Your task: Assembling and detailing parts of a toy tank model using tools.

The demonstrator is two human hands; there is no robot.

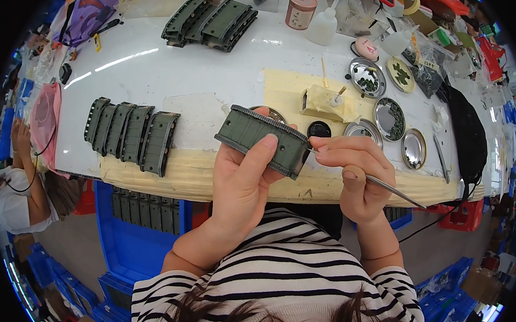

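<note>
My left hand (241,179) grips a dark green plastic model part (262,138), a long ribbed panel with toothed grey edges, and holds it tilted above the table's front edge. The thumb lies across its face; the fingers are behind it. In my right hand (361,176) is a pair of slim metal tweezers (395,192), pinched near the tip. Their tip meets the right end of the green part; whether it holds a small piece cannot be made out. Several like green parts (133,135) lie in a row to the left, and another stack (210,23) sits at the back.
Small metal dishes (389,119) with tiny green pieces stand at the right, near a yellow-wrapped block (323,104) and a black round cap (319,129). A second pair of tweezers (442,159) lies farther right. Below the left edge, a blue crate (134,243) holds more green parts. Another person (26,185) sits at far left.
</note>
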